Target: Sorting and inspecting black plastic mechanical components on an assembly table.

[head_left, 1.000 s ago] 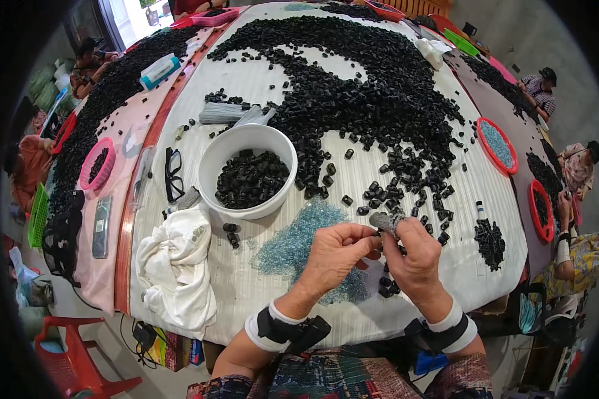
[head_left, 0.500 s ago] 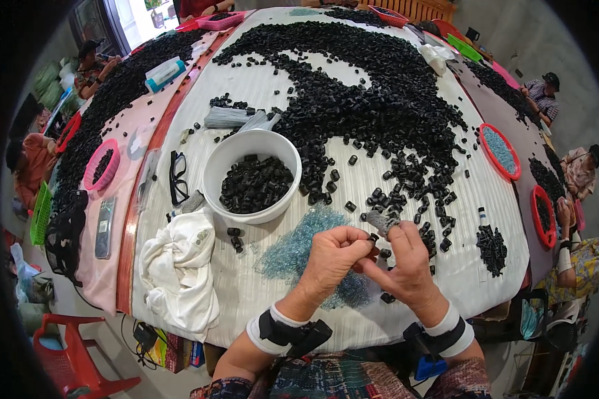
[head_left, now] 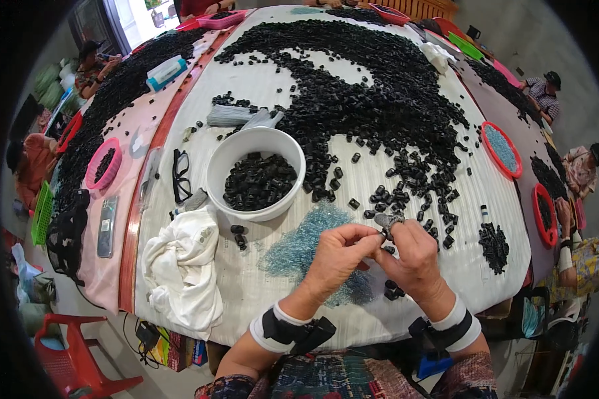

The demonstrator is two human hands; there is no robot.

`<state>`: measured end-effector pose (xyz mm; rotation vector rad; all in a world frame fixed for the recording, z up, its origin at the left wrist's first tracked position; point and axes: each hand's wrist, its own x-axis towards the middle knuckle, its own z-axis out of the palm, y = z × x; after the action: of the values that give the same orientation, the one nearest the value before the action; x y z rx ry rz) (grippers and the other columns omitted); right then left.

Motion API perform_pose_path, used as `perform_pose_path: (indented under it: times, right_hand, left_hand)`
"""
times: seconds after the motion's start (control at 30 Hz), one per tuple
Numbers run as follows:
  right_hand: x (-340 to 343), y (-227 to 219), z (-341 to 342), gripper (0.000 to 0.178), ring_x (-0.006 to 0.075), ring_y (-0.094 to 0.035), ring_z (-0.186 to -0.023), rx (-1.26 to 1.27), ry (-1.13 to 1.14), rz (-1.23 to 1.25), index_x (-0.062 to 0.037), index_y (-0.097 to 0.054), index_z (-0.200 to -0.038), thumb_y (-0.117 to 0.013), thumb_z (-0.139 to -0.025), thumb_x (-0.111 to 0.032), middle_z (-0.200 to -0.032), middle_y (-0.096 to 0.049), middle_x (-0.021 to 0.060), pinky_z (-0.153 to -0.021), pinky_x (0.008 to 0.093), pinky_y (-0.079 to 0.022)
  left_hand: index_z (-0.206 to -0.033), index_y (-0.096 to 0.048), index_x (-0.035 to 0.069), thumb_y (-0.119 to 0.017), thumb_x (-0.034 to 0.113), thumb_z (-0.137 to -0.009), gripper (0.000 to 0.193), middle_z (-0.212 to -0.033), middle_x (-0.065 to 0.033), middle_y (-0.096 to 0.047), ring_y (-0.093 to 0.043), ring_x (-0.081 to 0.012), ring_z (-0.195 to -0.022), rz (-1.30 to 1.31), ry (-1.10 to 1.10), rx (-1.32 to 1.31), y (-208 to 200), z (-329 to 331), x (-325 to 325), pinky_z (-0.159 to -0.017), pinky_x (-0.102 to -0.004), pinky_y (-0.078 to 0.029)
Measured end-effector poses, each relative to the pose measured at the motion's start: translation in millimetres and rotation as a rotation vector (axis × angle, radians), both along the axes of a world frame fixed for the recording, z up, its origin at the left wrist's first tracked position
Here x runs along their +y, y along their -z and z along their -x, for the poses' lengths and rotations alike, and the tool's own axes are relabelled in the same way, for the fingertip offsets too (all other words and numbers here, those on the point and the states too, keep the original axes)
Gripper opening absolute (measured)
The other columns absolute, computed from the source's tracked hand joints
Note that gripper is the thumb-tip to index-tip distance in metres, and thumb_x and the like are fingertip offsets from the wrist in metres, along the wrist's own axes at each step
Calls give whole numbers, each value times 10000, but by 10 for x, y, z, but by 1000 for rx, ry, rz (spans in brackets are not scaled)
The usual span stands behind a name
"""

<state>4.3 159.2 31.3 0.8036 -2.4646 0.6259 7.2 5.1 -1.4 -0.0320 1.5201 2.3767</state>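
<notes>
My left hand [head_left: 339, 259] is closed in a pinch on a small black plastic part [head_left: 383, 234], which is mostly hidden by the fingers. My right hand [head_left: 414, 258] meets it fingertip to fingertip, curled closed, with a grey textured bundle [head_left: 387, 220] sticking out at its index finger. Under and beside my left hand lies a heap of tiny clear-blue pieces [head_left: 299, 243]. Loose black cylindrical parts [head_left: 412, 186] are scattered just beyond my hands. To the left, a white bowl [head_left: 215, 169] holds many more of them.
A crumpled white cloth [head_left: 180, 272], black glasses [head_left: 181, 176] and grey strip bundles [head_left: 231, 116] lie left of centre. A small pile of thin black pieces [head_left: 493, 247] is at right. Along both sides, other people sit near red baskets [head_left: 544, 216]. A red chair [head_left: 73, 359] stands lower left.
My hands stay together in nearly the same place, with the fingers slightly shifted around the small black part. The whole view has moved a little.
</notes>
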Motion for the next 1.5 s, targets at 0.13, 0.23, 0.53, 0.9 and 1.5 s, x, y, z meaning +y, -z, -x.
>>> perform_pose_path:
  times: [0.13, 0.23, 0.53, 0.9, 1.5]
  right_hand:
    - [2, -11, -6, 232, 267, -498, -588, 9, -40, 10, -33, -497, -729, -717, -664, -70, -649, -459, 98, -499, 357, -425]
    - [9, 28, -48, 216, 263, -497, -580, 44, -31, 2, -36, -497, -716, -707, -682, -71, -634, -451, 96, -493, 355, -426]
    - [253, -43, -47, 305, 295, -543, -661, -280, -145, 242, 3, -514, -808, -727, -739, -203, -717, -507, 133, -571, 363, -451]
    - [958, 332, 36, 188, 354, -577, -740, -286, 334, 2, -13, -498, -848, -650, -747, -56, -853, -527, 157, -646, 426, -484]
    - [853, 190, -295, 163, 268, -576, -806, -226, -7, 56, -24, -569, -899, -634, -750, -32, -848, -560, 101, -676, 349, -494]
  left_hand:
    - [-916, -672, -14, -639, 131, -867, 157, -761, -41, -654, -621, -104, -650, -34, 44, -21, -19, -15, -44, -579, -239, -542]
    - [-914, -679, -18, -652, 125, -852, 158, -770, -49, -659, -610, -96, -646, -77, 68, -11, 22, -2, -43, -559, -218, -518]
    - [-947, -625, -26, -634, 108, -866, 156, -841, -119, -672, -656, -153, -681, -45, 84, 2, -51, 18, -46, -550, -236, -535]
    - [-1028, -494, 38, -556, 188, -938, 185, -902, -127, -649, -646, -156, -692, -112, -712, 166, -212, 268, -587, -529, -246, -547]
    - [-1077, -562, 23, -570, 114, -915, 186, -857, -102, -655, -656, -156, -655, -89, -471, 149, -132, 251, -428, -490, -264, -558]
